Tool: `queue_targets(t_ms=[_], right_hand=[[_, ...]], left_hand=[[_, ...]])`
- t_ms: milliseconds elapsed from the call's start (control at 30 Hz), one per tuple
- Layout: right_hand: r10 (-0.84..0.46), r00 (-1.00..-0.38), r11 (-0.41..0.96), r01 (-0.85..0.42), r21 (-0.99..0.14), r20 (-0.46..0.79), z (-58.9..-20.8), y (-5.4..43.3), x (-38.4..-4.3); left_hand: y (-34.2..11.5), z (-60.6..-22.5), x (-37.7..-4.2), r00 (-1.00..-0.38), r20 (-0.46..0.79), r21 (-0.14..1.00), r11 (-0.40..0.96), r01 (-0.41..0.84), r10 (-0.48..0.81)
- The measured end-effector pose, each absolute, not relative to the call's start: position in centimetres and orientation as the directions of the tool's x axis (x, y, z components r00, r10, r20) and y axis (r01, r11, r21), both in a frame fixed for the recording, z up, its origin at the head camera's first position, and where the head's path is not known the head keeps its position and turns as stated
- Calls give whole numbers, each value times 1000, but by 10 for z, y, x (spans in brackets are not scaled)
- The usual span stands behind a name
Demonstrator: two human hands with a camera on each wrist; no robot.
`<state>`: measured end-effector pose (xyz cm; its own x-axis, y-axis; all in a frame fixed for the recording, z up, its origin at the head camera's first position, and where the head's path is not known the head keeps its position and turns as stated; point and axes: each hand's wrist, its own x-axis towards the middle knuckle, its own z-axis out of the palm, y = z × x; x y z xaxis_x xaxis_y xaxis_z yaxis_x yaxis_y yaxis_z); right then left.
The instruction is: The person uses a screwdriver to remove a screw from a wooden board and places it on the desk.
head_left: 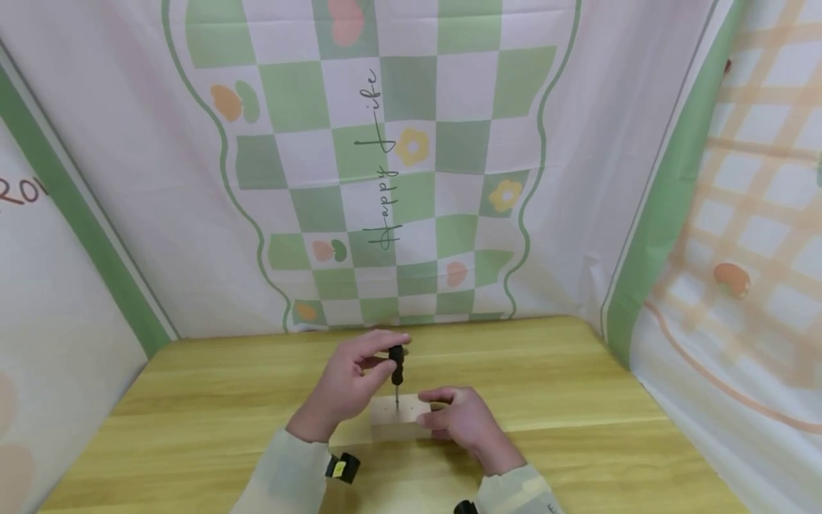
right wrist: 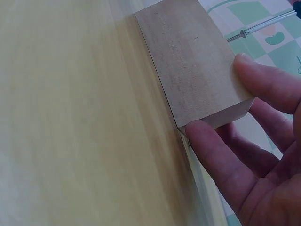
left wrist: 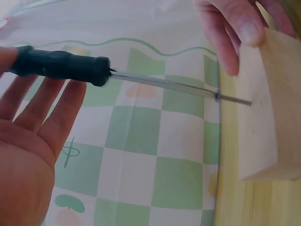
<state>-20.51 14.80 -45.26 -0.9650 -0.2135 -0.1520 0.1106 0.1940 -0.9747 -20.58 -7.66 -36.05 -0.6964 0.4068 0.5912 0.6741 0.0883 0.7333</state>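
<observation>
My left hand point(head_left: 349, 380) holds a screwdriver point(head_left: 397, 365) upright by its dark ribbed handle, fingers and thumb about the grip. Its metal shaft runs down to a screw point(left wrist: 235, 100), whose tip stands in the top face of a pale wooden block point(head_left: 401, 432). Much of the screw's thread shows above the wood. Small dark holes dot that face on either side of the screw. With thumb and fingers, my right hand point(head_left: 467, 420) grips the block's right end; in the right wrist view one fingertip point(right wrist: 200, 129) presses at its lower corner.
The block rests on a wood-grain table point(head_left: 546, 378). Behind the table hangs a curtain point(head_left: 404, 93) with green checks, fruit and flowers, and more printed cloth point(head_left: 758, 214) hangs at the right. A black wrist device point(head_left: 343, 468) sits by the left sleeve.
</observation>
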Motion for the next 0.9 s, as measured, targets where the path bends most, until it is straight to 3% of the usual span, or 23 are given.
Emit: queue_targets(t_ms=[300, 600, 900], right_hand=[[-220, -964, 187, 109, -976, -150, -452, 148, -205], [-216, -965, 186, 110, -976, -150, -453, 148, -204], [-217, -964, 187, 111, -976, -151, -452, 148, -204]], left_hand=[[-73, -358, -206, -714, 614, 704, 176, 689, 337], [-76, -358, -205, -707, 573, 735, 124, 667, 415], [-76, -359, -205, -716, 593, 718, 160, 678, 368]])
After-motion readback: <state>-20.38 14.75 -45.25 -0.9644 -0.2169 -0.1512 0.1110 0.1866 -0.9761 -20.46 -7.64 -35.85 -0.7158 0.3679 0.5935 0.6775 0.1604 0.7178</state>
